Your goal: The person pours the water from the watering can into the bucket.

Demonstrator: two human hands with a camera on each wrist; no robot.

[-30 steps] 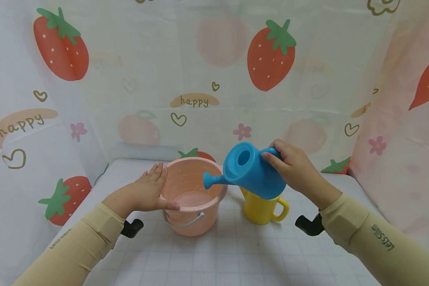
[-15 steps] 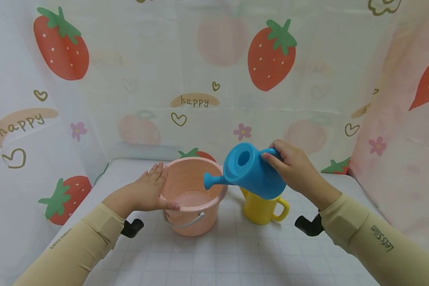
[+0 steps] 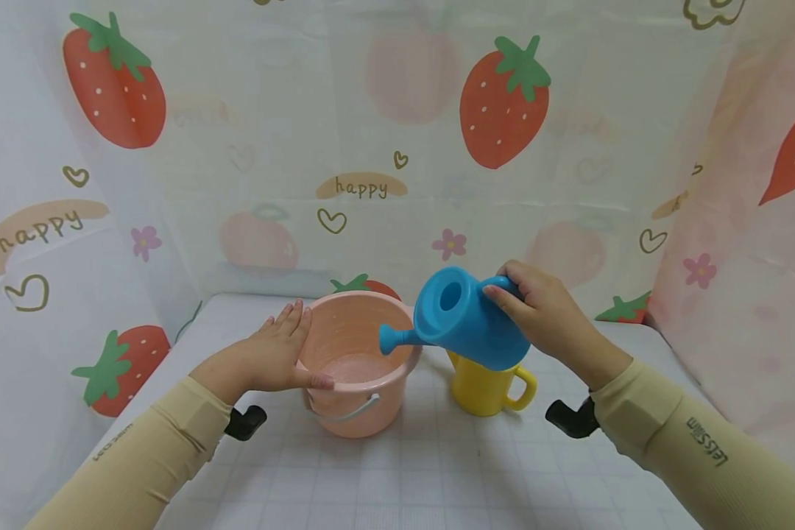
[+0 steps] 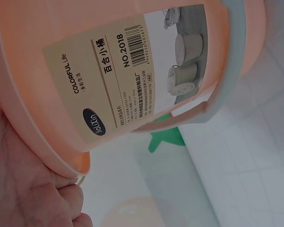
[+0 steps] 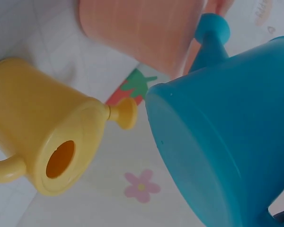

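My right hand (image 3: 548, 312) grips the handle of a blue watering can (image 3: 477, 331), holding it in the air, tilted to the left. Its spout and rose reach over the right side of a peach-pink bucket (image 3: 371, 403). On the bucket's left rim rests my left hand (image 3: 265, 357), fingers straight along the rim and thumb at the front edge. In the left wrist view the palm (image 4: 23, 184) lies against the rim beside a printed label (image 4: 118, 71). The right wrist view shows the can's base (image 5: 189, 161); the hand there is almost wholly hidden.
A yellow watering can (image 3: 480, 390) stands upright on the white tabletop (image 3: 411, 478), behind and below the blue one, its handle to the right. The bucket's pale handle (image 3: 347, 414) hangs down in front. A strawberry-print curtain (image 3: 271, 132) encloses the table at back and sides.
The blue watering can and right hand have dipped very slightly. The left hand and the bucket stay where they were.
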